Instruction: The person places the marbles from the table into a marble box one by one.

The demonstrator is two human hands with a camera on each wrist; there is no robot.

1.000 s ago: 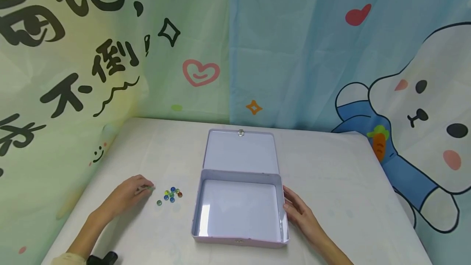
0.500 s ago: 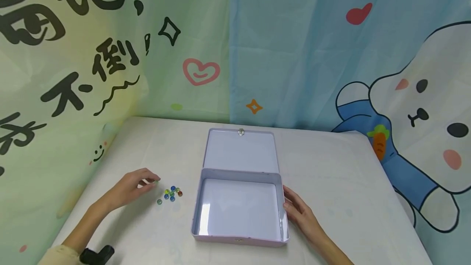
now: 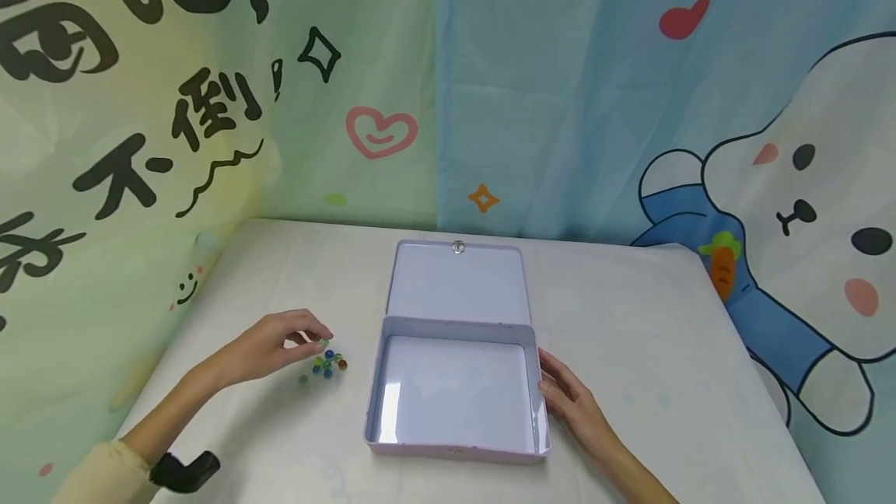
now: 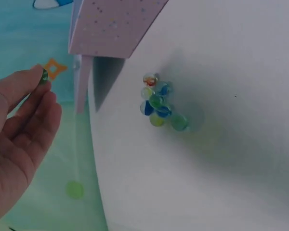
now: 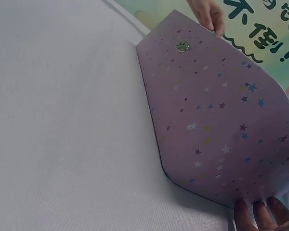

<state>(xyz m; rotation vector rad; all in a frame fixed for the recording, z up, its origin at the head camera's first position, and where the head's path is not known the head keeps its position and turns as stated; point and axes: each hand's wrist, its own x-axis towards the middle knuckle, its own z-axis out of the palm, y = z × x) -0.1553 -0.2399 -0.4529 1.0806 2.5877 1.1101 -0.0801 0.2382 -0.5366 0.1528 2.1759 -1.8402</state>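
My left hand (image 3: pixel 283 344) pinches a green glass marble (image 4: pixel 44 76) between thumb and fingertip, raised over the table. Just below it lies a small cluster of glass marbles (image 3: pixel 328 365) in blue, green, yellow and reddish brown. A separate green marble (image 3: pixel 303 379) sits to their left, in the hand's shadow. To the right stands a shallow lilac tin box (image 3: pixel 458 391), its hinged lid (image 3: pixel 458 286) laid back. My right hand (image 3: pixel 577 404) touches the box's right outer wall with its fingers. Star prints cover the box's outside in the right wrist view.
A white cloth covers the table (image 3: pixel 630 348). Behind it hangs a printed curtain (image 3: pixel 546 99) with a white rabbit-like figure at right. A metal clasp (image 3: pixel 458 247) sits on the lid's far edge. A black strap (image 3: pixel 185 473) is at my left wrist.
My left hand has lifted the pinched marble from the table and carried it right, to above the marble cluster. My right hand and the box have stayed in place.
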